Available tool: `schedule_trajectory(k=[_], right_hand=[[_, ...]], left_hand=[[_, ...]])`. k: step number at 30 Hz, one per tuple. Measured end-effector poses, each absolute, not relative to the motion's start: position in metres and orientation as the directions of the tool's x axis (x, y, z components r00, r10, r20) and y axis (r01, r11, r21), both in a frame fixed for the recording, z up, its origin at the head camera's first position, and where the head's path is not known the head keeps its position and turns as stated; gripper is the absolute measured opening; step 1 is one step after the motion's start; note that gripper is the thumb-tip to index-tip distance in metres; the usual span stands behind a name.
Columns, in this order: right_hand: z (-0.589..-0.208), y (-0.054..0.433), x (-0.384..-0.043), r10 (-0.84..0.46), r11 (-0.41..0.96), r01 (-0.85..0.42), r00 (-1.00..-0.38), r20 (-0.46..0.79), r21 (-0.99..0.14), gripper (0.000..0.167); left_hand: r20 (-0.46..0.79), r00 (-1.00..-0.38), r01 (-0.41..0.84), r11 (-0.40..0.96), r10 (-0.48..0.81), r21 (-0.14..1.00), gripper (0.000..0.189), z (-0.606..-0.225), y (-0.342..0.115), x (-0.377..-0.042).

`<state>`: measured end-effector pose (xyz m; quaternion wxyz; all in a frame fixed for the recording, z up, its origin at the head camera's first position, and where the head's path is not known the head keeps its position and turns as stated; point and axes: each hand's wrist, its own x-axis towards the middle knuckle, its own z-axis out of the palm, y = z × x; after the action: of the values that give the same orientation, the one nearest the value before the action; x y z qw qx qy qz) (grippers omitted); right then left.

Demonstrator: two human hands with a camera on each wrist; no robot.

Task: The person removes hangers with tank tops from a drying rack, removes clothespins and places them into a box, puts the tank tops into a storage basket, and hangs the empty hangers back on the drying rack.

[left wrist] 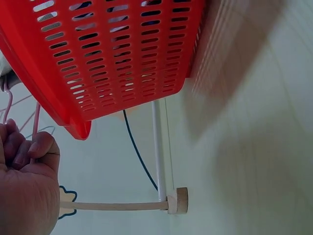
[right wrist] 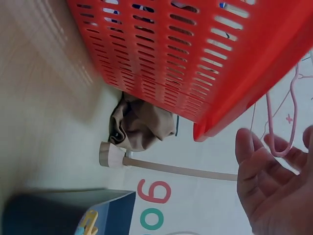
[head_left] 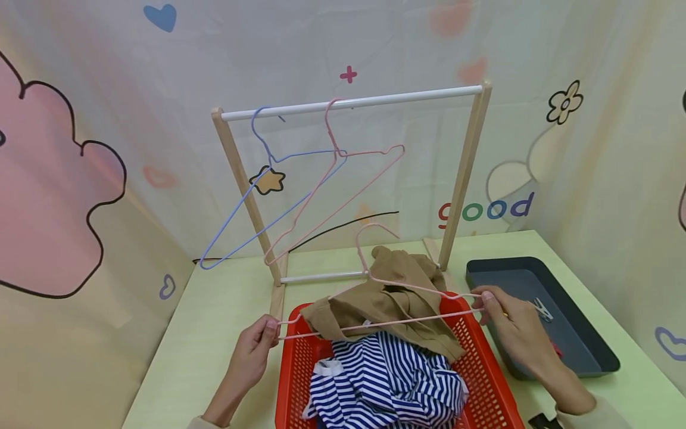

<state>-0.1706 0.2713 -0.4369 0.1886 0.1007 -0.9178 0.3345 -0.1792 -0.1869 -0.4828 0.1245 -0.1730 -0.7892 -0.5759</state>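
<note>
A pink hanger (head_left: 418, 319) is stretched level between both hands, its hook upward, above the red basket (head_left: 485, 363). My left hand (head_left: 252, 348) pinches one end; in the left wrist view the left fingers (left wrist: 44, 144) curl round the wire. My right hand (head_left: 517, 328) holds the other end between thumb and fingers, and the right wrist view has that looped end at the right fingertips (right wrist: 243, 139). Behind the hanger a brown garment (head_left: 396, 268) drapes over the basket's far rim, bunched beyond it. A navy-and-white striped garment (head_left: 380, 381) lies heaped in the basket.
A wooden rack with a white rod (head_left: 407, 97) stands behind the basket. On the rod hang a blue hanger (head_left: 230, 220) and another pink hanger (head_left: 370, 180). To the right, a dark grey tray (head_left: 568, 351) contains a white clothespin (head_left: 543, 310) and other small items.
</note>
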Motion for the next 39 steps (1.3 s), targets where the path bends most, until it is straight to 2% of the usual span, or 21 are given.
schedule_trajectory(k=[8,13,21,30,34,39], right_hand=[[-0.441,0.27,-0.17,-0.164,0.693,-0.3,-0.951,0.262,-0.655,0.026],[-0.444,0.271,-0.171,-0.231,0.652,-0.367,-0.929,0.288,-0.663,0.022],[-0.452,0.273,-0.174,-0.233,0.624,-0.433,-0.898,0.374,-0.65,0.012],[-0.454,0.272,-0.172,-0.191,0.603,-0.338,-0.941,0.28,-0.723,0.019],[-0.455,0.271,-0.171,-0.189,0.603,-0.327,-0.945,0.268,-0.728,0.019],[-0.455,0.272,-0.172,-0.196,0.604,-0.327,-0.945,0.262,-0.727,0.019]], left_hand=[[0.372,-0.916,0.401,0.325,0.15,0.856,0.025,-0.486,-0.184,-0.18],[0.327,-0.938,0.347,0.346,0.118,0.871,0.023,-0.486,-0.184,-0.179],[0.307,-0.939,0.344,0.394,0.154,0.853,0.019,-0.484,-0.186,-0.179],[0.259,-0.955,0.295,0.498,0.142,0.815,0.015,-0.484,-0.188,-0.181],[0.321,-0.936,0.347,0.538,0.145,0.768,0.015,-0.482,-0.186,-0.181],[0.474,-0.858,0.486,0.616,0.199,0.62,0.032,-0.469,-0.177,-0.18]])
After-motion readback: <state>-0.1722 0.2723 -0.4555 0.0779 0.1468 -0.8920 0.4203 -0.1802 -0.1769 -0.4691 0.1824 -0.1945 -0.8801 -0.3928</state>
